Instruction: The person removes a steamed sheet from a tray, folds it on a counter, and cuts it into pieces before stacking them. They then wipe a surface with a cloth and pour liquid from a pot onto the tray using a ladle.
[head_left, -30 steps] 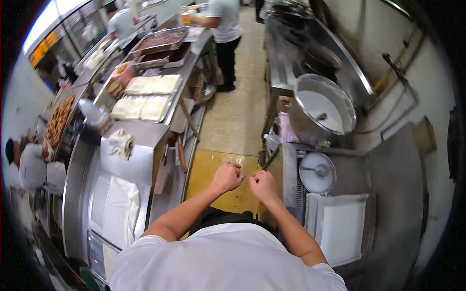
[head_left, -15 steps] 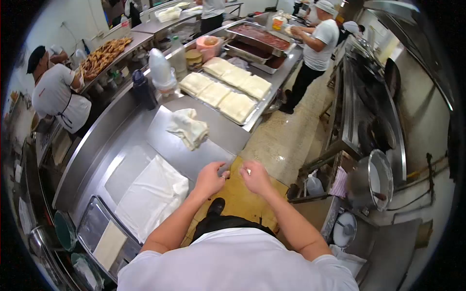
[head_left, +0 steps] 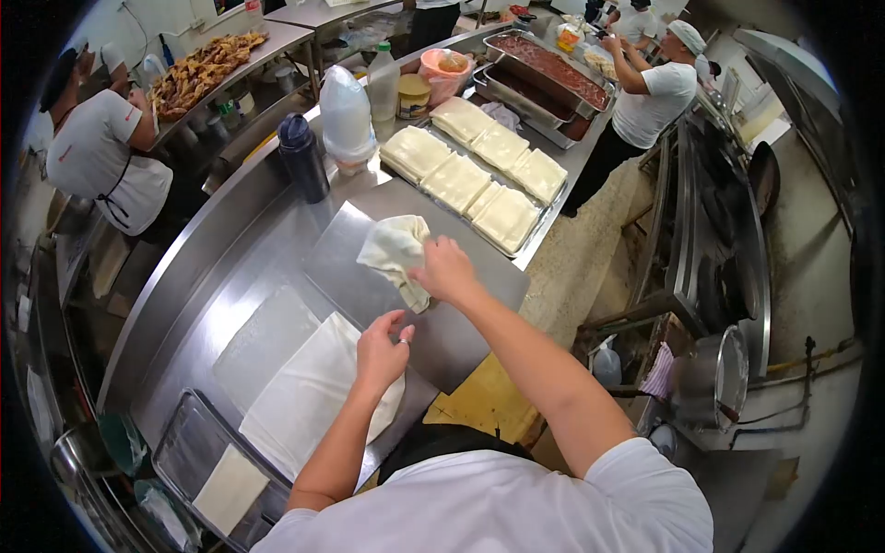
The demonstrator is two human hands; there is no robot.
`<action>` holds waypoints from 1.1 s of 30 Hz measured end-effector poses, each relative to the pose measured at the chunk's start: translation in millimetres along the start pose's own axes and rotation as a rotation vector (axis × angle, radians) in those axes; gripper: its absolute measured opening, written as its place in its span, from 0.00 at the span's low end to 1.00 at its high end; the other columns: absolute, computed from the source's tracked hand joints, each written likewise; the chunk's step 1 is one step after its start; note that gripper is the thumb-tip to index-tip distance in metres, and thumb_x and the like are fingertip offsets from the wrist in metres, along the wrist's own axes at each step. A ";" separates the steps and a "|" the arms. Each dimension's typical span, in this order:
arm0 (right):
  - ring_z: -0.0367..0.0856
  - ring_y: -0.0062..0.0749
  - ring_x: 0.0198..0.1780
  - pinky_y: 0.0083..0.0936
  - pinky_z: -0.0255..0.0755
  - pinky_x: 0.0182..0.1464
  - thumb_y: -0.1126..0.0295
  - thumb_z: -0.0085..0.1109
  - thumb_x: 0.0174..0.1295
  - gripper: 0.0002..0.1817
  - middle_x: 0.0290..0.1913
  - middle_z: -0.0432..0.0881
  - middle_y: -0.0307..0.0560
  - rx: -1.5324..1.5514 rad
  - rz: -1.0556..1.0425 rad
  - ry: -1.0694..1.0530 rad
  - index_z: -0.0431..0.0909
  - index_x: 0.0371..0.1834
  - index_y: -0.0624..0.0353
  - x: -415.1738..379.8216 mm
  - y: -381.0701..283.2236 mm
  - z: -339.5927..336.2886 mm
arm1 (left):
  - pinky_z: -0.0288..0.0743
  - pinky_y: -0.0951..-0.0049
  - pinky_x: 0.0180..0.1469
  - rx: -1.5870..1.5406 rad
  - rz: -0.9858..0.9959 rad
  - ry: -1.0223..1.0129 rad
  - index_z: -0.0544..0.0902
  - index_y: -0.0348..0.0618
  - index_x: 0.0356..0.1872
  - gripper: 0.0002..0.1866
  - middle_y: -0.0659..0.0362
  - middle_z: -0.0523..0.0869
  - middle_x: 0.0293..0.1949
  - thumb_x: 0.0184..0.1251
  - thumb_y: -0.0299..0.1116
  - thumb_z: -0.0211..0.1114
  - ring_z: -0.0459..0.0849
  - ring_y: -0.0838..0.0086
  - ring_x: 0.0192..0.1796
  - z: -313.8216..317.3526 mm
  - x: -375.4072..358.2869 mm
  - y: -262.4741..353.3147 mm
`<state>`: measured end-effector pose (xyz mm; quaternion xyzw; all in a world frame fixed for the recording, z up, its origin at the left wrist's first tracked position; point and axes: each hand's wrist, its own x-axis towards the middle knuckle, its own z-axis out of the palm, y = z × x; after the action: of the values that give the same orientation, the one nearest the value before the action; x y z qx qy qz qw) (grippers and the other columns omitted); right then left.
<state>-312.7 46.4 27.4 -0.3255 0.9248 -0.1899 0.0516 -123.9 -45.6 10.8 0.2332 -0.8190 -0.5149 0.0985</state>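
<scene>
A crumpled off-white cloth (head_left: 392, 247) lies on a flat grey metal sheet (head_left: 466, 318) on the steel counter. My right hand (head_left: 448, 271) is at the cloth's right edge, its fingers closed on the fabric. Lower down, my left hand (head_left: 382, 352) is empty, fingers loosely bent and apart, with a ring on one finger. It hovers over the right end of a white cloth-like sheet (head_left: 309, 392) spread on the counter. Beside that sheet, a pale flat rectangular slab (head_left: 230, 488) rests in a metal tray (head_left: 181, 441).
Stacked pale dough squares (head_left: 456, 182) fill a tray ahead. Near it stand a dark bottle (head_left: 302, 158), a white plastic bottle (head_left: 347, 120) and pans of red-brown filling (head_left: 553, 69). Co-workers (head_left: 101, 157) (head_left: 659, 106) stand left and right. A large pot (head_left: 714, 378) is at right.
My right hand has reached forward and left onto the crumpled cloth. My left hand has shifted away from it, over the white sheet. The view has swung slightly left.
</scene>
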 end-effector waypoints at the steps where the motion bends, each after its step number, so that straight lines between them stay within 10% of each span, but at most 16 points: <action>1: 0.80 0.60 0.57 0.48 0.75 0.59 0.59 0.69 0.61 0.22 0.51 0.82 0.63 0.019 0.013 -0.016 0.76 0.49 0.65 8.3 3.0 7.8 | 0.81 0.63 0.53 -0.010 0.007 0.005 0.85 0.39 0.56 0.19 0.50 0.90 0.51 0.66 0.33 0.72 0.90 0.60 0.50 0.6 1.7 -2.9; 17: 0.79 0.60 0.48 0.49 0.74 0.49 0.66 0.70 0.56 0.16 0.42 0.81 0.57 0.210 0.048 0.289 0.76 0.42 0.62 -152.8 61.0 -55.3 | 0.81 0.78 0.41 -0.170 0.171 -0.326 0.84 0.35 0.55 0.14 0.57 0.90 0.42 0.70 0.24 0.69 0.86 0.81 0.37 42.7 -35.2 55.1; 33: 0.81 0.56 0.45 0.47 0.73 0.48 0.68 0.68 0.50 0.14 0.39 0.81 0.53 -0.074 0.630 0.846 0.76 0.38 0.59 -617.4 82.7 -118.6 | 0.79 0.76 0.36 -0.169 0.754 -1.160 0.84 0.39 0.56 0.16 0.55 0.89 0.41 0.68 0.25 0.71 0.86 0.76 0.33 179.7 -303.7 156.4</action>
<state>96.4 527.1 87.7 0.0715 0.9239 -0.2472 -0.2830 24.9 301.0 92.9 -0.3883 -0.7218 -0.5487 -0.1649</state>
